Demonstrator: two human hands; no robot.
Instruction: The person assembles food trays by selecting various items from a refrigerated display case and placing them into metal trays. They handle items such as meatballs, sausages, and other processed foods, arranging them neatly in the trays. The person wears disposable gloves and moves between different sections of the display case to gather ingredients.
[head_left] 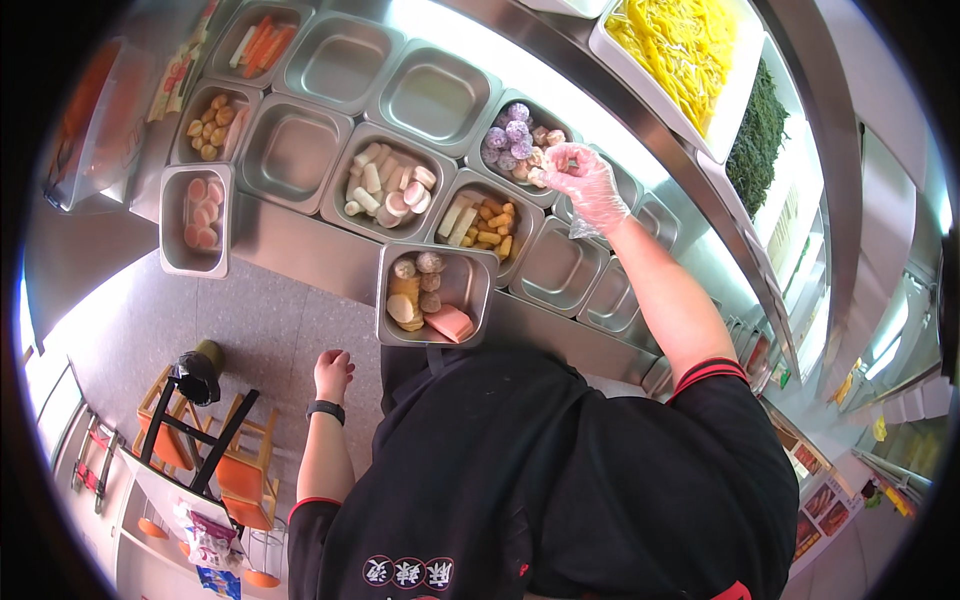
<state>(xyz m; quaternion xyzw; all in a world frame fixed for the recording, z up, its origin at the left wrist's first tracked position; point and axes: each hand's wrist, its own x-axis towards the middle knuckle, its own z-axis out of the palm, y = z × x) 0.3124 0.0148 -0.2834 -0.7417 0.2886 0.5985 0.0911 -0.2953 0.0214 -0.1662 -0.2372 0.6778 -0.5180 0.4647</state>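
Right hand (585, 180), gloved, fingers pinched on small ball over pan of purple balls (515, 135) at 12 o'clock. Left hand (332, 372) curled, empty, 8 o'clock. Risk: slick glove, ball might have slipped into neighbouring pan (487, 222).

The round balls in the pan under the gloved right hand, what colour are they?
Purple, mostly; the round balls show best in the head view.

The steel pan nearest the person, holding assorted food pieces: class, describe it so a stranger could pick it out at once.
Start from the long steel counter with its rows of sunken pans. One square steel pan sits on the counter's front edge, just ahead of the person's chest. Unlike its neighbours, it sits out of the rows and holds a pink slab beside round balls and tan pieces.
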